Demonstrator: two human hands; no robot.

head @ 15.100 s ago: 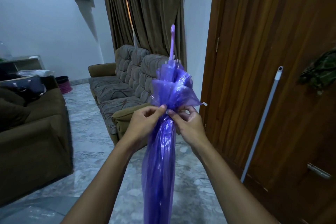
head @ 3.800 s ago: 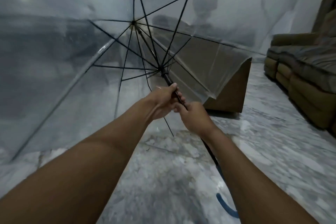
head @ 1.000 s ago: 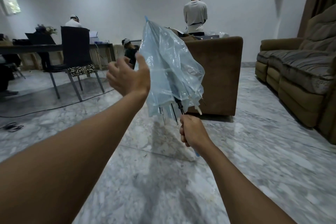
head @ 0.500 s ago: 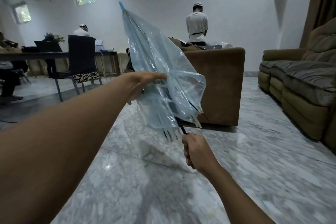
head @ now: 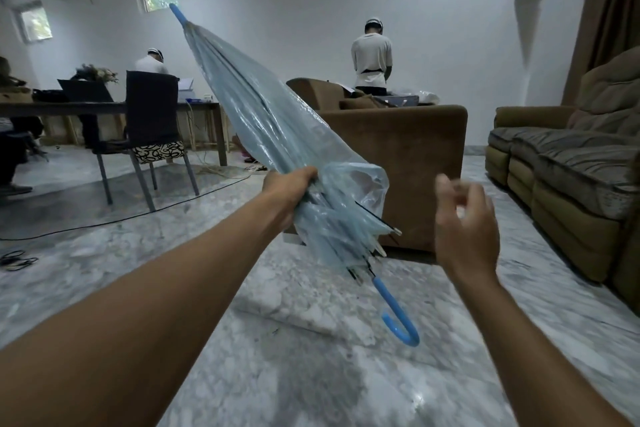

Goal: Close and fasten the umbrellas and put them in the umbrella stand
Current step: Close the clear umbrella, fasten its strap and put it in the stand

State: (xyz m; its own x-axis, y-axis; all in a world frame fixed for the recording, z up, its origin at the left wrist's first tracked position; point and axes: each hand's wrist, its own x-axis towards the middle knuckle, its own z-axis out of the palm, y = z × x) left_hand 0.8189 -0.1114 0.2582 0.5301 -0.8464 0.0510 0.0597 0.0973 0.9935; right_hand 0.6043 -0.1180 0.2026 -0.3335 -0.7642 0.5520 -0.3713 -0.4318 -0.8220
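so the clear blue umbrella (head: 277, 135) is folded but the plastic's loose, not fastened yet. left hand (head: 291, 189) is clamped round the bunched canopy, tip up, handle (head: 398, 317) over the floor. right hand (head: 464, 218) is free, fingers half curled. no umbrella stand in sight

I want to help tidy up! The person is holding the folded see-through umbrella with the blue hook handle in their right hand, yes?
Not quite: the head view shows the left hand gripping the folded umbrella. The right hand is empty, beside it.
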